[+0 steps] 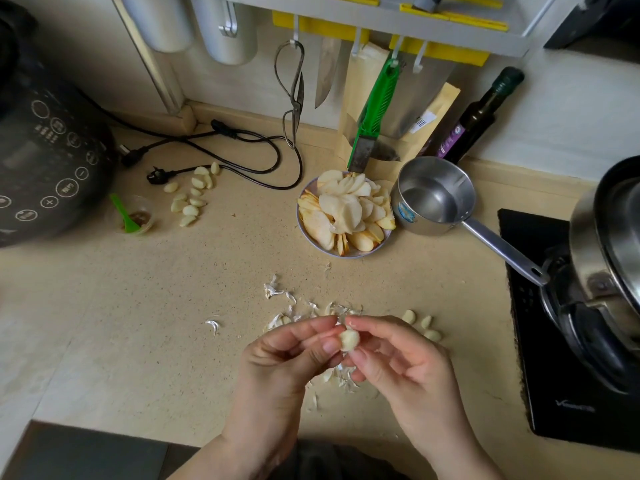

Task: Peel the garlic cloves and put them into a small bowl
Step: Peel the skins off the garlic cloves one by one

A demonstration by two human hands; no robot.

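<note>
Both hands meet over the beige counter, low in the head view. My left hand (294,355) and my right hand (398,355) pinch one pale garlic cloove (349,339) between their fingertips. Thin white garlic skins (304,306) lie scattered under and behind the hands. Three cloves (424,323) sit on the counter just right of my right hand. A group of several peeled cloves (192,199) lies farther off at the back left. A small clear bowl (133,216) with a green spoon stands beside that group.
A plate of sliced apple (344,211) stands behind the hands, a steel saucepan (434,197) to its right. A black cooktop (568,327) with a pot fills the right edge. A black cooker (45,150) and its cord occupy the back left. Scissors and knives hang on the wall rack.
</note>
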